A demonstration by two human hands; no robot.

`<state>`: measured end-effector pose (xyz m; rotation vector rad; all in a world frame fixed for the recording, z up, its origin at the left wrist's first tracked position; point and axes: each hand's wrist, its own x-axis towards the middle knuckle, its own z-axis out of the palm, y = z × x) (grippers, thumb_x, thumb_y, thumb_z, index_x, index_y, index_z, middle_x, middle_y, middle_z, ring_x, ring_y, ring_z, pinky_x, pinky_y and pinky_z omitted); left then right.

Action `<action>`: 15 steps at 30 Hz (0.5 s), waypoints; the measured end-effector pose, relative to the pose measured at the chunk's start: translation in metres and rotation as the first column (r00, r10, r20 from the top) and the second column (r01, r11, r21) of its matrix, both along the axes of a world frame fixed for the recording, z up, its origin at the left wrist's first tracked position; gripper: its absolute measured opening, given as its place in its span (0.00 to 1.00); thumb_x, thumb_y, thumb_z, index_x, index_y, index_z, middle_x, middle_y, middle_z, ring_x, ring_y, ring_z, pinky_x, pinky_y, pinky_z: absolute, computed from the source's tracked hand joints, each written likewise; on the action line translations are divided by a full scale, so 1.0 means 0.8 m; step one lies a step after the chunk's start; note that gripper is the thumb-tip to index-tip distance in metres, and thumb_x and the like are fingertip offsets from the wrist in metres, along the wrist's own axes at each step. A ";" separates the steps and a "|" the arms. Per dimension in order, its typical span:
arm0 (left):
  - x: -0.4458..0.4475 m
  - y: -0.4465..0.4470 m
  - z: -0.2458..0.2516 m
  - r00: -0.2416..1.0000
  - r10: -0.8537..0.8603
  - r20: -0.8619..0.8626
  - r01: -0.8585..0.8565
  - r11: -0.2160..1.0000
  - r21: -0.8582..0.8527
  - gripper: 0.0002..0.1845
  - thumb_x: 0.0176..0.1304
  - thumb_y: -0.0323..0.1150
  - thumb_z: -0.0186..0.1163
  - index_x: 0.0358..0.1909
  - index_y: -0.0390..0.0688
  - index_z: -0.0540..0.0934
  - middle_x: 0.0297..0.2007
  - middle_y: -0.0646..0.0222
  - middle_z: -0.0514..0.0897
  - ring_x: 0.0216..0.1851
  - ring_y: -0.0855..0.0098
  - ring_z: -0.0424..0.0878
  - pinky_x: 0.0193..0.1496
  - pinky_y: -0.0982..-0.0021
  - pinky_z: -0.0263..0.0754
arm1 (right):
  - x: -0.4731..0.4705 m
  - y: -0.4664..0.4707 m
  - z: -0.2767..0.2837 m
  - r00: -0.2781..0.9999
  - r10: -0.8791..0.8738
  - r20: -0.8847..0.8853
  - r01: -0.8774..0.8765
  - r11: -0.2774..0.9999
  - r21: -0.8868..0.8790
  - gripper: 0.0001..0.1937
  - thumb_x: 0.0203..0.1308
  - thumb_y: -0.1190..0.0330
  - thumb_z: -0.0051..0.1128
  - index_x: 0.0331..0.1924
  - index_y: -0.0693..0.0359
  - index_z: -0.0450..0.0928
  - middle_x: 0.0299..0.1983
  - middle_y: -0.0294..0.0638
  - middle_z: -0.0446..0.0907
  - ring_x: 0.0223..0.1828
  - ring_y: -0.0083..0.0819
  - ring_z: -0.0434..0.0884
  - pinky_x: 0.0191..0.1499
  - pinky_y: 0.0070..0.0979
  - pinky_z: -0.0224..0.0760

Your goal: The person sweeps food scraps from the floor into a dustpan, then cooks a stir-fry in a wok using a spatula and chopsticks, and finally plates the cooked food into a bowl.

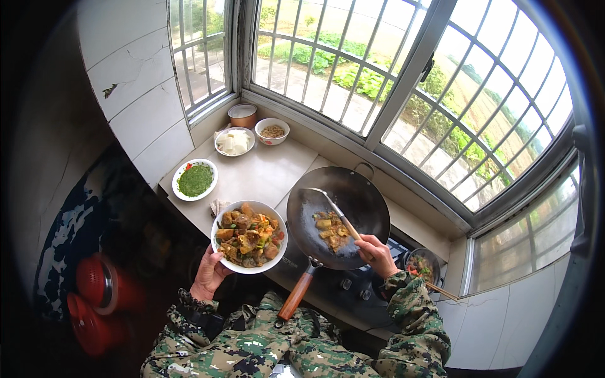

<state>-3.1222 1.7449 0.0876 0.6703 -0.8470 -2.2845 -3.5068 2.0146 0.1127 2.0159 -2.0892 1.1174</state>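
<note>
My left hand [208,275] grips the rim of a white bowl [248,237] heaped with cooked chunks and chopped vegetables. The bowl is held just left of a black wok [371,208]. My right hand [375,255] is closed around the wooden handle of a metal spatula [338,211], whose head is over the left part of the wok. A smaller portion of cooked food [332,231] lies on the wok's bottom. The wok's wooden handle [297,295] points towards my body.
On the tiled counter [279,167] stand a plate of chopped greens [195,181], a bowl of white slices [234,142], a bowl of brown pieces [272,133] and a copper-coloured container [242,115]. A pan [422,265] with chopsticks sits right of the wok. Red plastic baskets [97,283] are lower left. Barred windows border the counter.
</note>
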 end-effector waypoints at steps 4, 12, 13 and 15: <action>0.000 0.000 -0.001 1.000 -0.018 -0.018 0.018 1.000 -0.011 0.29 0.62 0.31 0.61 0.66 0.45 0.66 0.56 0.65 0.79 0.51 0.67 0.84 0.44 0.63 0.89 | -0.012 0.057 0.039 0.959 0.165 -0.231 -0.095 0.953 0.286 0.13 0.57 0.75 0.62 0.47 0.55 0.80 0.50 0.44 0.78 0.41 0.42 0.84 0.40 0.32 0.83; -0.007 -0.002 -0.015 0.998 -0.055 -0.022 0.056 0.998 0.023 0.29 0.62 0.31 0.61 0.66 0.44 0.66 0.55 0.64 0.80 0.50 0.67 0.85 0.43 0.64 0.89 | 0.004 -0.022 0.048 0.862 0.037 -0.505 0.139 0.942 0.306 0.06 0.55 0.75 0.55 0.37 0.59 0.75 0.35 0.43 0.72 0.35 0.39 0.82 0.35 0.33 0.79; -0.009 -0.005 -0.016 0.997 -0.070 -0.024 0.071 0.997 0.018 0.29 0.62 0.31 0.61 0.66 0.44 0.66 0.55 0.64 0.80 0.50 0.66 0.85 0.43 0.63 0.89 | 0.013 -0.024 0.049 0.846 0.077 -0.528 0.145 0.919 0.366 0.06 0.55 0.75 0.56 0.37 0.59 0.76 0.34 0.42 0.71 0.36 0.38 0.82 0.34 0.33 0.79; -0.012 -0.008 -0.020 0.994 -0.100 -0.043 0.101 0.995 0.023 0.30 0.63 0.31 0.62 0.66 0.44 0.66 0.55 0.63 0.80 0.50 0.66 0.85 0.43 0.63 0.89 | 0.019 -0.014 0.064 0.898 0.130 -0.421 0.090 0.882 0.463 0.05 0.54 0.74 0.58 0.36 0.59 0.76 0.32 0.42 0.72 0.34 0.39 0.82 0.33 0.34 0.78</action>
